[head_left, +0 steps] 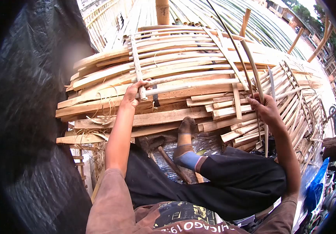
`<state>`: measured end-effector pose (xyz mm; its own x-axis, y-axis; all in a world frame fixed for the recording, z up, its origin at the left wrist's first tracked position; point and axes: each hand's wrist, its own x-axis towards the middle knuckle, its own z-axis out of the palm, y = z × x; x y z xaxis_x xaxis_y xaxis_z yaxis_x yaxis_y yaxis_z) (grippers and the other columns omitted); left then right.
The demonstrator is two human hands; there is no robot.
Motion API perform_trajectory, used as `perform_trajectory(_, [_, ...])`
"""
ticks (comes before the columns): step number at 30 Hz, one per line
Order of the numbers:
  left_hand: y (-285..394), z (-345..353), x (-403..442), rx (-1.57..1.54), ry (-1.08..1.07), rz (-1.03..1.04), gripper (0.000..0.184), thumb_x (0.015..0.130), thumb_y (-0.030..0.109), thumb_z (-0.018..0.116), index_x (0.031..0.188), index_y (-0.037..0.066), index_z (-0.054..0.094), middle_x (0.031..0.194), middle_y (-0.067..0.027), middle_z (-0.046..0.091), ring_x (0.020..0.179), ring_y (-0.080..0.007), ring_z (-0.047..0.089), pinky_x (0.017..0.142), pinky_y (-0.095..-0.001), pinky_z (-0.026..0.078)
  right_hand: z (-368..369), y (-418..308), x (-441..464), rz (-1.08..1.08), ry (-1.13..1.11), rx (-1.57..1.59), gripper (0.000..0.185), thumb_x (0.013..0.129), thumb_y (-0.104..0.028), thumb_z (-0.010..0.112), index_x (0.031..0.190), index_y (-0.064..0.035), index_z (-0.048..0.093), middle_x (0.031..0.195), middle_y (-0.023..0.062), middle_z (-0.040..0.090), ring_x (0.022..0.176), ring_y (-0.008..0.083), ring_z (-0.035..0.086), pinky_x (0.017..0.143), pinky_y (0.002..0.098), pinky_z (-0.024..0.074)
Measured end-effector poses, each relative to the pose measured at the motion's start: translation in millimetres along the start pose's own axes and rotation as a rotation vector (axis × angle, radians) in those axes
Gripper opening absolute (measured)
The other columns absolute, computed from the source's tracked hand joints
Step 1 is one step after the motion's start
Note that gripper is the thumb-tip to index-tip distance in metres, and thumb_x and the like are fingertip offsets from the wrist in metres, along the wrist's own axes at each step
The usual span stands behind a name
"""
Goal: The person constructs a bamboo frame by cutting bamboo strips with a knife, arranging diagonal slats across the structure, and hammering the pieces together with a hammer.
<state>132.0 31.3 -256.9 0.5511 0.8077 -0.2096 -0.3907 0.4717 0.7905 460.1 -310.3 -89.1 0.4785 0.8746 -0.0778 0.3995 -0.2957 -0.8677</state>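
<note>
My left hand [135,93] is closed round the lower end of a pale crosspiece [136,64] on a slatted bamboo frame [183,67], which lies over stacked wooden boards. Its thumb and fingers meet near the lowest slat. On the right, my right hand [267,108] grips long thin bamboo strips [250,60] that run up past the frame and hang down below the fist. A knife-like blade [272,82] points up beside that hand; its handle is hidden. A second crosspiece [228,58] slants across the frame's right part.
Wooden boards [109,103] lie under the frame. Split bamboo pieces [250,130] are heaped at the right. Black plastic sheeting [39,97] hangs at the left. Long bamboo poles [215,11] stretch behind. My socked foot [186,126] rests against the boards' near edge.
</note>
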Motion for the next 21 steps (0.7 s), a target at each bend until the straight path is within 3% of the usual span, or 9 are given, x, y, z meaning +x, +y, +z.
perform_trajectory(9, [-3, 16, -54, -0.04, 0.126, 0.094, 0.029, 0.086, 0.002, 0.061, 0.11, -0.013, 0.057, 0.1, -0.0161, 0.065, 0.074, -0.0202, 0.067, 0.065, -0.0255, 0.06, 2, -2, 2, -0.029, 0.018, 0.028, 0.025, 0.093, -0.027, 0.067, 0.087, -0.0031, 0.064, 0.055, -0.0087, 0.045, 0.045, 0.0014, 0.039, 0.04, 0.0208, 0.0288])
perform_trajectory(13, [-6, 11, -73, -0.132, 0.121, 0.165, 0.025, 0.085, 0.004, 0.062, 0.107, -0.009, 0.059, 0.1, -0.0136, 0.066, 0.077, -0.0197, 0.066, 0.07, -0.027, 0.059, -1, 3, 4, -0.046, -0.002, 0.026, 0.024, 0.093, -0.026, 0.067, 0.087, -0.0029, 0.064, 0.057, -0.0084, 0.047, 0.046, 0.0014, 0.04, 0.04, 0.0206, 0.029])
perform_trajectory(21, [-63, 75, -133, -0.303, 0.451, 0.358, 0.03, 0.085, 0.009, 0.067, 0.113, -0.001, 0.061, 0.095, -0.0096, 0.067, 0.077, -0.0162, 0.065, 0.069, -0.0263, 0.056, 3, -5, 0, -0.042, 0.039, 0.07, 0.022, 0.094, -0.025, 0.065, 0.084, -0.0053, 0.061, 0.061, -0.0065, 0.048, 0.046, 0.0005, 0.04, 0.04, 0.0192, 0.0287])
